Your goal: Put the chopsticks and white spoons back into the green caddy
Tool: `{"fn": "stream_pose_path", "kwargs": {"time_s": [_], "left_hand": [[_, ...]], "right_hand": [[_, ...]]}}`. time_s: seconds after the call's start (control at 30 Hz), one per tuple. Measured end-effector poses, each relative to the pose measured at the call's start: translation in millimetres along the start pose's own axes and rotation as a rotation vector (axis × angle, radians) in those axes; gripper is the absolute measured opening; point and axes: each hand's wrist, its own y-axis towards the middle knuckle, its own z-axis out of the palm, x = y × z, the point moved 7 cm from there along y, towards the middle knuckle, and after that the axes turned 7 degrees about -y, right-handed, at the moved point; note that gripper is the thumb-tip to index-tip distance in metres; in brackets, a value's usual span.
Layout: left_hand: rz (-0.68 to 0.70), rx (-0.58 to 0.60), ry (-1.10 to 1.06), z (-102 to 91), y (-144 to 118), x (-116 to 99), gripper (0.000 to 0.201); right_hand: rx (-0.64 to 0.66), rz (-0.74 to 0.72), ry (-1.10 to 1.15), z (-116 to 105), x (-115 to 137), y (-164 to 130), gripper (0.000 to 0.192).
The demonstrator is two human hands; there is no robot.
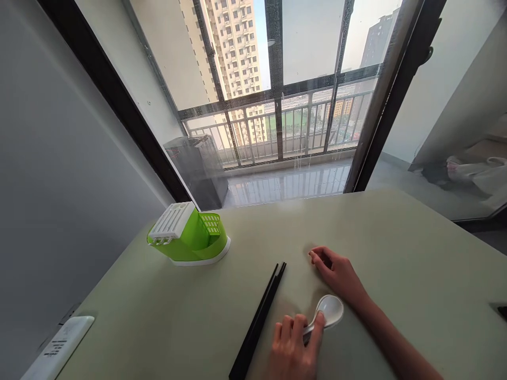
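At the bottom centre, my left hand [295, 343] grips a white soup spoon [331, 309] by its handle, thumb on top and fingers curled under. The spoon's bowl points away to the upper right; its rim looks doubled, so I cannot tell if another spoon is nested with it. My right hand [332, 268] rests on the table just beyond the spoon, fingers curled in and thumb against the index finger, with nothing visible in it. Left of both hands lie black chopsticks [259, 316], bunched together and slanting away from me.
A green and white cutlery holder [190, 245] stands at the table's back left. The pale table [396, 253] reaches a glass door behind it. A white power strip [59, 348] lies at the left edge. A small dark object [503, 311] shows at the right edge.
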Motion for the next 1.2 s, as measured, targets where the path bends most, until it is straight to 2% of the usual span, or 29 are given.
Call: {"fn": "stream_pose_path", "kwargs": {"time_s": [0.23,0.47,0.57,0.63,0.7,0.77,0.9,0.97,1.03,1.1,1.2], "left_hand": [[-0.007,-0.01,-0.064,-8.4,0.9,-2.0,0.045],[0.004,-0.007,-0.157,-10.5,-4.1,9.9,0.046],[0.033,0.061,-0.219,-17.9,-3.3,17.0,0.045],[0.008,0.121,-0.32,-30.2,3.8,26.3,0.045],[-0.061,0.125,-0.41,-52.8,18.8,44.5,0.046],[-0.134,0.049,-0.39,-84.9,40.2,73.6,0.041],[-0.271,-0.258,-0.072,-156.8,76.7,158.5,0.032],[-0.398,-0.338,0.094,-178.1,81.9,205.5,0.038],[-0.507,-0.344,0.153,-185.9,80.3,243.6,0.047],[-0.576,-0.285,0.101,-181.9,76.8,266.3,0.054],[-0.603,-0.256,0.027,-174.1,74.4,267.0,0.055]], "right_hand": [[0.012,0.003,0.0,1.6,-2.2,0.3,0.041],[0.011,0.005,0.009,1.4,-1.9,0.3,0.04],[0.005,0.006,0.01,0.2,-0.4,-0.1,0.04],[0.002,0.004,0.01,-0.4,0.6,-0.2,0.041],[0.001,0.004,0.009,-0.8,1.1,-0.2,0.041],[0.0,0.006,0.008,-1.0,1.2,0.0,0.042],[0.0,0.006,0.01,-0.9,1.0,0.4,0.043],[0.0,0.007,0.014,-0.7,1.2,0.7,0.043],[-0.002,0.007,0.021,-0.4,1.7,1.1,0.043],[-0.006,0.008,0.028,-0.4,2.5,1.4,0.043],[-0.01,0.01,0.03,-0.4,3.4,1.8,0.045]]}}
